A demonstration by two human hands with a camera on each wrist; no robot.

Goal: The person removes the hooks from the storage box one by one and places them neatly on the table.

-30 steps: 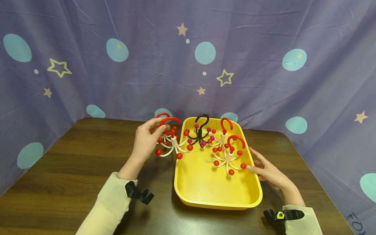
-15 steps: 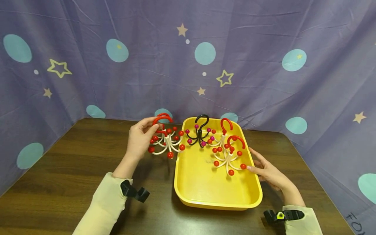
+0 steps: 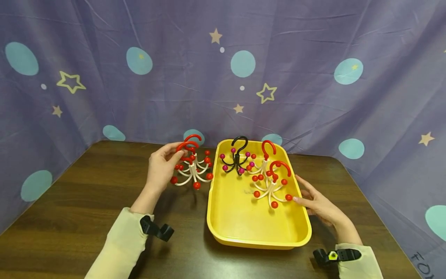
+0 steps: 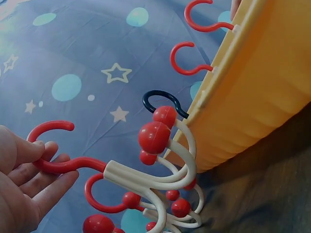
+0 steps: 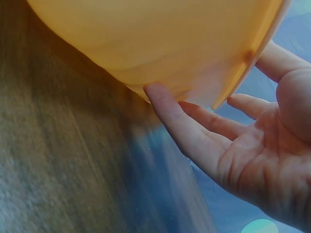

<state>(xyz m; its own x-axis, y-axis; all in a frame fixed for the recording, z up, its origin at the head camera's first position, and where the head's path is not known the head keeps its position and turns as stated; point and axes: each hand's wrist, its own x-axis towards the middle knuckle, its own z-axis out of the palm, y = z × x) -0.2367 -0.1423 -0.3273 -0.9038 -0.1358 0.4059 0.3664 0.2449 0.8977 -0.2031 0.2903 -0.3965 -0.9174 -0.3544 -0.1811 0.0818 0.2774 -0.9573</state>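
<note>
My left hand [image 3: 162, 164] pinches the red hook of a white multi-arm hanger [image 3: 192, 170] with red ball tips, left of the yellow tray [image 3: 256, 237]. Thumb and fingers meet on that hook in the left wrist view, where the hanger [image 4: 141, 178] hangs tilted across the picture. I cannot tell whether its arms touch the table. A second red-hooked hanger [image 3: 192, 137] stands close behind it, partly hidden. My right hand [image 3: 320, 205] holds the tray's right side, thumb over the rim and fingers along the outer wall [image 5: 160, 53].
Inside the tray are a black hanger [image 3: 237, 158] with magenta balls and two red-and-white hangers, one farther back [image 3: 266, 155] and one nearer [image 3: 271, 188]. The brown wooden table [image 3: 80, 193] extends to both sides, with a purple patterned curtain [image 3: 156, 97] behind.
My left hand has carried its hanger leftward, away from the tray's left rim, and slightly down beside the other hanger. The right hand and the tray stay where they were.
</note>
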